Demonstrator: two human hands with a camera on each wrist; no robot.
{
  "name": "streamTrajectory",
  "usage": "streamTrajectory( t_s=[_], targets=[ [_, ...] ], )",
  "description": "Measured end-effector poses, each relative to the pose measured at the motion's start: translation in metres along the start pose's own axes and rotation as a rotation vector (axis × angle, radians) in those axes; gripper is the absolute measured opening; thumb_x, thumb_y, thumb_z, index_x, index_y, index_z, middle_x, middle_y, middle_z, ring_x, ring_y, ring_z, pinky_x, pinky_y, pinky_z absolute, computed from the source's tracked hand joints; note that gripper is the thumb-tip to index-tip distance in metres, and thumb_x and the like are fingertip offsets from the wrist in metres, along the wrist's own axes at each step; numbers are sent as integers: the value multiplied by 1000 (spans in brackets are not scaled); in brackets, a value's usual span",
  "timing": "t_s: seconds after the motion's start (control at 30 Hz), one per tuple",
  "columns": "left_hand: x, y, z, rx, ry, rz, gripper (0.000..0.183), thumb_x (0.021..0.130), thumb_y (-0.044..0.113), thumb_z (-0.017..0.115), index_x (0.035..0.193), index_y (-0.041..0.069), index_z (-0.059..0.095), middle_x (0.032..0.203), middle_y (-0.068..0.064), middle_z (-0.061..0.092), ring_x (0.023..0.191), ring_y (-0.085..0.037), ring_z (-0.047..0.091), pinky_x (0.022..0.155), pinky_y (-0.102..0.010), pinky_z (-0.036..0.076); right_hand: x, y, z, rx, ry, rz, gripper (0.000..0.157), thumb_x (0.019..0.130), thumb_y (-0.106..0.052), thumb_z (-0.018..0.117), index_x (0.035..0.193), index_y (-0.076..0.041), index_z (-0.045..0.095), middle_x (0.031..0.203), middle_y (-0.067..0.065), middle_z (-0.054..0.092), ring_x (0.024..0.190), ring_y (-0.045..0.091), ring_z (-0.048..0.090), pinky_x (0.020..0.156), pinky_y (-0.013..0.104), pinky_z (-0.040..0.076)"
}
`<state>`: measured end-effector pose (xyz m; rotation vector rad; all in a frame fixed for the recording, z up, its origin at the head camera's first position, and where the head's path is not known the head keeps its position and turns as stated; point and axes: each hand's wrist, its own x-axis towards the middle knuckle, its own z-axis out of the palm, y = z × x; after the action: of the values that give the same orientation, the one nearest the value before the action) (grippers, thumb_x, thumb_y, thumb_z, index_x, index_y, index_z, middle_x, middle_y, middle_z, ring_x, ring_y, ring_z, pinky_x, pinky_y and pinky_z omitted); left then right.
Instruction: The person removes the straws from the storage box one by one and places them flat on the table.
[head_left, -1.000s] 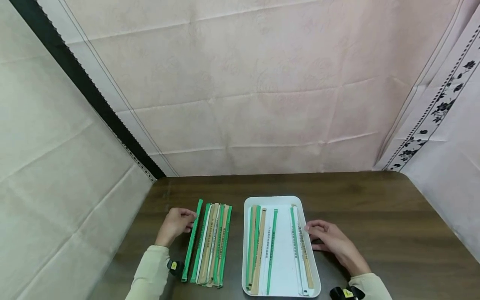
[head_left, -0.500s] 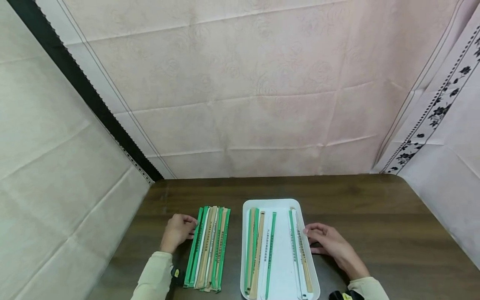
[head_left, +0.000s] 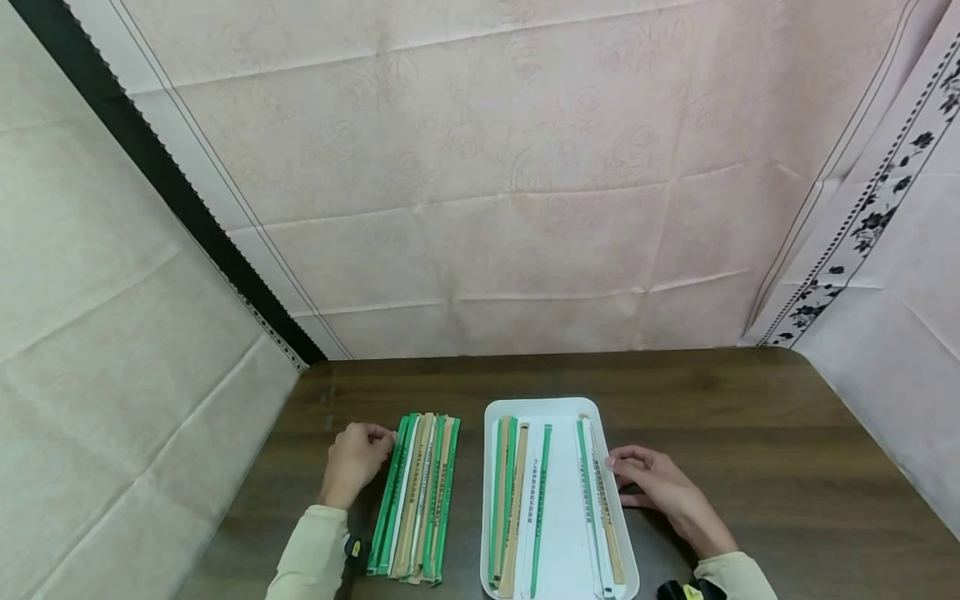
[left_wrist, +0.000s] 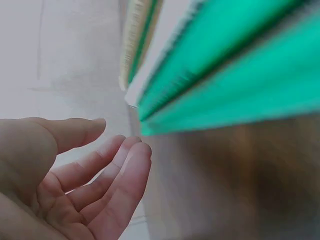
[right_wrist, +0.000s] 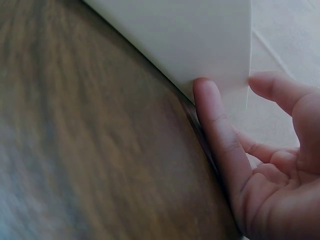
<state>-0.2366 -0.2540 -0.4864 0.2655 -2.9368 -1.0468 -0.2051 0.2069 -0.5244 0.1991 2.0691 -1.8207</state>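
Note:
Beside a row of long, thin green, white and tan packets [head_left: 420, 500] on the table, my left hand [head_left: 356, 458] has its fingertips at the upper left end of the outermost green one. In the left wrist view its thumb and fingers [left_wrist: 132, 172] are loosely bent with a gap between them, just short of the green packet [left_wrist: 165, 120]. My right hand [head_left: 660, 483] touches the right side of a white tray [head_left: 562, 408]. In the right wrist view, one finger [right_wrist: 207, 95] lies along the tray's outer wall [right_wrist: 200, 45] and another fingertip meets its rim.
Inside the tray lie similar packets: a green and tan group [head_left: 510, 500] at the left, a white and a green one [head_left: 542, 500] in the middle, and several [head_left: 600, 500] at the right. Light cloth [head_left: 480, 208] hangs behind the brown wooden table [head_left: 735, 417].
The outermost green packet, tilted apart from the row a second ago, now lies against it, pushed right by my left hand. My right hand stays at the tray; the head view has shifted slightly.

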Motion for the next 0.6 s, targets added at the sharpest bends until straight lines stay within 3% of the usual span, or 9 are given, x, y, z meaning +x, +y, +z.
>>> streamTrajectory(
  t_s=[0.13, 0.27, 0.43, 0.6],
  targets=[
    [-4, 22, -2, -30, 1, 53, 25, 105, 24, 66, 112, 5, 80, 91, -6, 76, 70, -16, 63, 58, -32, 49, 1, 1, 0, 2, 2, 0, 56, 103, -34, 71, 139, 7, 56, 115, 10, 73, 98, 20, 70, 82, 39, 64],
    [-10, 55, 2, -93, -9, 156, 23, 105, 23, 67, 112, 5, 80, 94, -6, 76, 64, -17, 60, 55, -31, 47, 1, 0, 0, 4, 6, 0, 55, 103, -33, 71, 138, 6, 56, 115, 11, 73, 98, 20, 70, 81, 38, 64],
    [-15, 95, 20, -143, -81, 271, 17, 105, 23, 68, 108, 12, 80, 96, -3, 76, 64, -15, 61, 54, -32, 48, -1, -2, 0, 0, 9, -6, 54, 103, -33, 71, 137, 6, 57, 115, 11, 73, 98, 20, 70, 81, 38, 64],
    [-20, 126, 44, -200, -196, 303, 19, 106, 23, 67, 111, 9, 77, 96, -8, 75, 73, -18, 68, 59, -34, 55, 0, -1, 1, 6, 6, -6, 53, 103, -32, 71, 137, 6, 57, 116, 10, 72, 99, 20, 69, 81, 38, 63]
  ],
)
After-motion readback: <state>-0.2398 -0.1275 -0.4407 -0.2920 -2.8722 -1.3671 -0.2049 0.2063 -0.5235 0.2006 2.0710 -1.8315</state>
